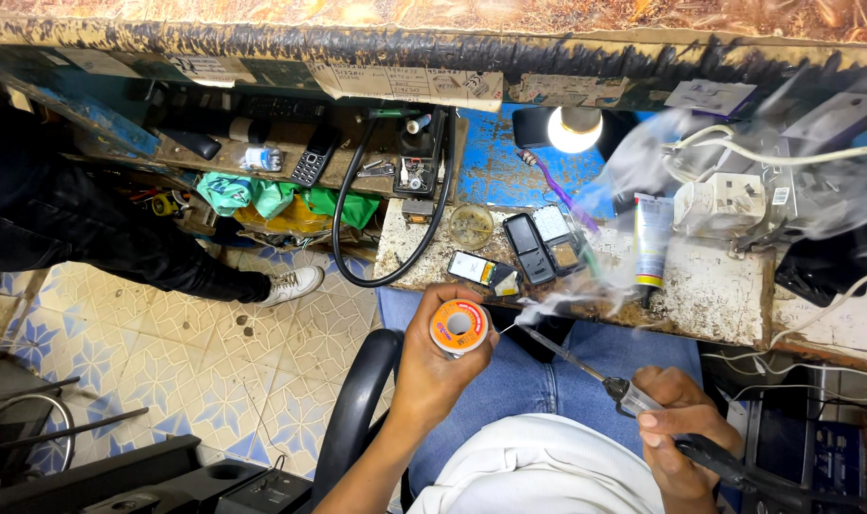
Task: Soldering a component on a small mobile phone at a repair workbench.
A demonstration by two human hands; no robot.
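Cluttered surface; left hand gripped solder spool, right hand closed around soldering iron; tip smoked against wire, phones unsoldered.

Blue jeans cover the lap at centre, a white shirt shows at six o'clock, and both forearms are bare, sleeveless.

A bare lamp bulb is glowing white and blowing out at its centre; its light is falling warm and bright over the workbench; the shelf recess at upper left is sitting in shadow; drifting smoke is hazing the right side; straight edges are bowing from wide-angle distortion.
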